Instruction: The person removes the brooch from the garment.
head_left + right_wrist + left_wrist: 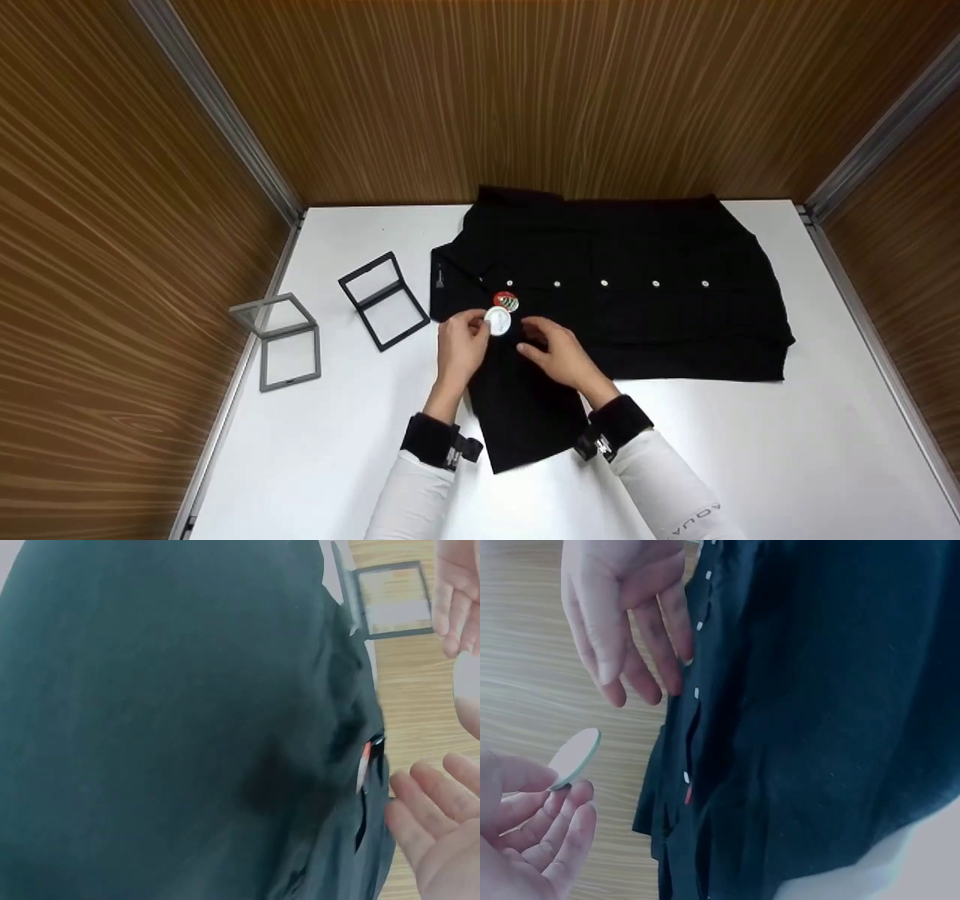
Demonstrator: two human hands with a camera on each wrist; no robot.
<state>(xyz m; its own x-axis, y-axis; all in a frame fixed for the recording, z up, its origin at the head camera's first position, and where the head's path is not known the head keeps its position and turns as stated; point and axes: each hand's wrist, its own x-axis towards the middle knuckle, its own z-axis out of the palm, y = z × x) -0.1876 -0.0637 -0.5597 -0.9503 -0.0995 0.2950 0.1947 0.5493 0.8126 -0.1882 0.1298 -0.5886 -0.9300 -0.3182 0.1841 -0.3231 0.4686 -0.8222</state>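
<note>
My left hand [460,346] pinches a round white badge [497,321] by its edge between thumb and fingers. In the left wrist view the badge [577,754] is tilted, showing a thin greenish rim. My right hand [559,354] is just right of it, fingers loosely bent and holding nothing; the right wrist view shows its fingers [424,799] spread apart. Under both hands lies a black short-sleeved shirt [660,322] with white buttons, collar to the left, one sleeve [529,427] toward me. A red round badge with a green-and-white pattern [506,301] sits on the shirt near the collar, partly overlapped by the white one.
Left of the collar a black hinged frame [381,295] with clear panes stands opened on the white table [360,450]. Farther left, a grey hinged frame [290,331] is also opened, near the table's edge. Wood-patterned walls [487,97] enclose the back and sides.
</note>
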